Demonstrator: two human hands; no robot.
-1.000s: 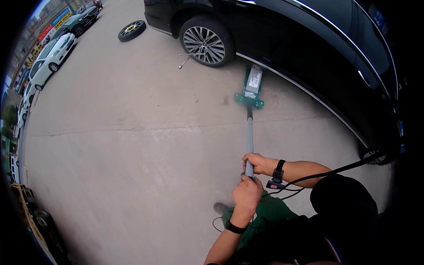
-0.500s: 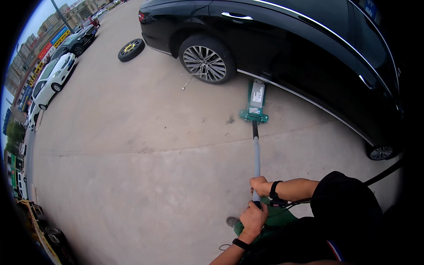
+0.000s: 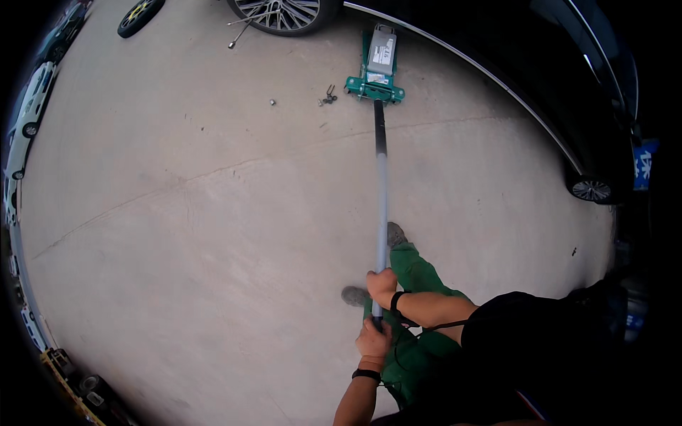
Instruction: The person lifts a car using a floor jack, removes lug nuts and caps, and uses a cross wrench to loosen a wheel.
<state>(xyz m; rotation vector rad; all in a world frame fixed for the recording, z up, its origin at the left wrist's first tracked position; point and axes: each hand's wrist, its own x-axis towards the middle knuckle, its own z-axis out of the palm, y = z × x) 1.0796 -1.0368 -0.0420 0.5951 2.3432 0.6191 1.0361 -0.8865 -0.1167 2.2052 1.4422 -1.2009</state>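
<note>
A green and grey floor jack (image 3: 382, 58) stands at the edge of a black car (image 3: 455, 28), its front end hidden under the sill. From it a long handle (image 3: 382, 192), black at the lower part and grey above, runs back toward me. My left hand (image 3: 373, 339) is closed around the handle's dark near end. Just ahead of it, my right hand (image 3: 383, 287) grips the grey tube. Against the car's rear wheel (image 3: 291, 13) a metal cross-shaped lug wrench (image 3: 246, 30) leans toward the ground.
Small loose metal pieces (image 3: 328, 98) lie left of the jack, with another small piece (image 3: 273, 103) farther left. A spare wheel (image 3: 138, 15) lies at the far left. My shoes (image 3: 355, 296) stand near the handle. Parked white cars (image 3: 32, 106) line the left edge.
The view has tilted down, so the car and jack sit higher in the picture and my legs show more. Both hands keep their hold on the jack handle.
</note>
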